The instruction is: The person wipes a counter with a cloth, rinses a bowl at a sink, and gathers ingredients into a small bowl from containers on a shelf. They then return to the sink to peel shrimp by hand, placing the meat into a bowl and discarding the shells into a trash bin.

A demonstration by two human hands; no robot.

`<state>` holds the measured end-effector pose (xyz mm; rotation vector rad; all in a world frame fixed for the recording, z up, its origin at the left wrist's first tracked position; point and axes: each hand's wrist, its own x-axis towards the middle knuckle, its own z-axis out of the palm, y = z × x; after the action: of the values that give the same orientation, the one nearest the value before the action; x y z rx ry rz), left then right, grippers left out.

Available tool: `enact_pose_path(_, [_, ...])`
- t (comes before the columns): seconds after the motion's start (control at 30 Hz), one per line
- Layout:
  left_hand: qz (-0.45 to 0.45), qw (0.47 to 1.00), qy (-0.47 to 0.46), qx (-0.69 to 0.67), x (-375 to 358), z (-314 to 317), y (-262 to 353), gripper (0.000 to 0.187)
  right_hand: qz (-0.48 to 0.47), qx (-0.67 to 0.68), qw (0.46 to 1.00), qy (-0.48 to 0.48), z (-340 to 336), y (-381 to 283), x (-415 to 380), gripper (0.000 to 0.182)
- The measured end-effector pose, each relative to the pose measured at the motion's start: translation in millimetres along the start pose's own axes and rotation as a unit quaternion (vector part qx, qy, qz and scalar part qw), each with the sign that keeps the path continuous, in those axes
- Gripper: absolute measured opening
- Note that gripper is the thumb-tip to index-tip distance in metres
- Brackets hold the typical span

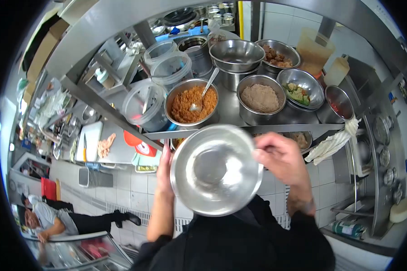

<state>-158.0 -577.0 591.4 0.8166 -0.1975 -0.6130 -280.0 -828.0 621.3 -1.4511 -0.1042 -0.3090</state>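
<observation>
Bowl up between my two hands, below the shelf edge

The largest thing in my view is the steel shelf [228, 114], crossing above and beyond my grip. Next is the shiny bowl [212, 169], hollow side tipped toward the camera, its upper rim overlapping the shelf's front edge in view. I have it between my left hand [165, 174] and right hand [282, 158]. The left is closed on its left side, fingers pointing up, partly hidden behind the rim. The right has curled fingers at the upper right rim; they blur there, so I cannot tell whether they pinch it. On the shelf I see a pot of orange crumbly food [169, 113] and, to its right, a slightly smaller pot of pale brown food [257, 118]. Smallest is the spoon [210, 83], leaning in the orange food.
</observation>
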Motion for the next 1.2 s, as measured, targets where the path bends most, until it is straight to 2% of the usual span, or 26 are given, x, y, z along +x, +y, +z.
enact_pose_path(0.03, [-0.005,1.0,-0.008,0.004,-6.5,-18.7,-8.7,0.061,-0.002,-0.062,0.997,-0.046,10.2,-13.1,17.6,0.017])
enact_pose_path(0.07, [-0.001,1.0,0.021,0.008,-12.1,-34.7,-17.6,0.061,-0.038,-0.204,0.975,-0.074,14.7,-25.2,37.9,0.022])
enact_pose_path(0.1, [0.005,0.999,0.052,0.011,-17.5,-47.8,-26.3,0.062,-0.103,-0.34,0.932,-0.073,18.9,-33.8,60.8,0.029])
enact_pose_path(0.13, [0.011,0.996,0.086,0.012,-23.8,-58.3,-35.4,0.063,-0.232,-0.427,0.872,-0.055,21.2,-31.2,89.8,0.032])
enact_pose_path(0.17, [0.017,0.992,0.122,0.012,-31.3,-66.5,-42.9,0.064,-0.22,-0.472,0.85,-0.078,26.5,-36.4,114.1,0.028])
enact_pose_path(0.2, [0.022,0.987,0.161,0.012,-38.7,-72.8,-48.2,0.065,-0.291,-0.562,0.769,-0.088,26.9,-30.3,142.5,0.024])
enact_pose_path(0.23, [0.028,0.979,0.201,0.008,-45.4,-77.0,-50.2,0.066,-0.3,-0.639,0.695,-0.135,24.9,-27.0,164.5,0.022])
enact_pose_path(0.27, [-0.028,0.961,0.058,-0.27,-46.1,-59.7,-32.7,0.073,-0.298,-0.694,0.637,-0.15,24.5,-20.4,182.5,0.019])
enact_pose_path(0.33, [-0.027,0.979,-0.015,-0.201,-46.2,-58.8,-19.2,0.079,-0.292,-0.759,0.548,-0.198,19.9,-9.6,203.7,0.016])
enact_pose_path(0.37, [-0.031,0.975,-0.06,-0.212,-44.9,-64.9,-18.6,0.084,-0.301,-0.76,0.538,-0.209,23.4,-13.9,207.6,0.016])
enact_pose_path(0.43, [-0.028,0.98,-0.047,-0.191,-41.0,-78.5,-22.8,0.086,-0.158,-0.798,0.516,-0.268,30.6,-20.2,209.1,0.017])
enact_pose_path(0.47, [-0.041,0.986,-0.034,-0.159,-38.6,-82.0,-23.8,0.089,-0.166,-0.799,0.507,-0.279,30.7,-25.3,208.5,0.017])
enact_pose_path(0.53, [-0.034,0.993,-0.029,-0.109,-30.7,-66.2,-10.1,0.085,-0.155,-0.732,0.608,-0.267,31.7,-40.5,203.6,0.015])
enact_pose_path(0.57, [-0.036,0.993,-0.035,-0.109,-26.5,-60.6,-3.5,0.084,-0.157,-0.732,0.604,-0.274,36.6,-49.1,197.1,0.015])
enact_pose_path(0.63, [-0.04,0.992,-0.042,-0.111,-20.5,-54.0,4.7,0.082,-0.213,-0.73,0.625,-0.176,44.7,-63.0,184.4,0.012])
enact_pose_path(0.67, [-0.051,0.989,-0.061,-0.127,-18.7,-51.7,7.7,0.077,-0.211,-0.73,0.625,-0.176,44.9,-58.6,184.4,0.012])
enact_pose_path(0.73, [-0.07,0.984,-0.081,-0.143,-17.9,-46.5,12.2,0.072,-0.209,-0.75,0.616,-0.116,40.0,-39.1,182.2,0.012])
enact_pose_path(0.87, [-0.085,0.981,-0.077,-0.153,-15.0,-39.1,18.0,0.071,-0.195,-0.718,0.648,-0.16,37.1,-15.6,168.1,0.014])
enact_pose_path(0.93, [-0.086,0.981,-0.078,-0.153,-15.0,-39.7,19.5,0.071,-0.155,-0.69,0.669,-0.229,44.0,-26.9,158.4,0.013])
enact_pose_path(1.0, [-0.079,0.985,-0.083,-0.131,-13.4,-46.1,20.9,0.076,-0.16,-0.693,0.674,-0.2,40.6,-28.6,158.0,0.014])
enact_pose_path(1.07, [-0.077,0.987,-0.084,-0.113,-13.9,-48.8,20.4,0.08,-0.172,-0.73,0.649,-0.125,35.4,-25.5,164.6,0.015])
enact_pose_path(1.13, [-0.081,0.981,-0.1,-0.145,-13.7,-47.0,23.1,0.072,-0.162,-0.714,0.668,-0.135,37.7,-22.2,162.0,0.017])
enact_pose_path(1.2, [-0.065,0.984,-0.09,-0.139,-14.5,-40.3,27.6,0.073,-0.149,-0.641,0.728,-0.191,43.0,-20.3,156.4,0.018])
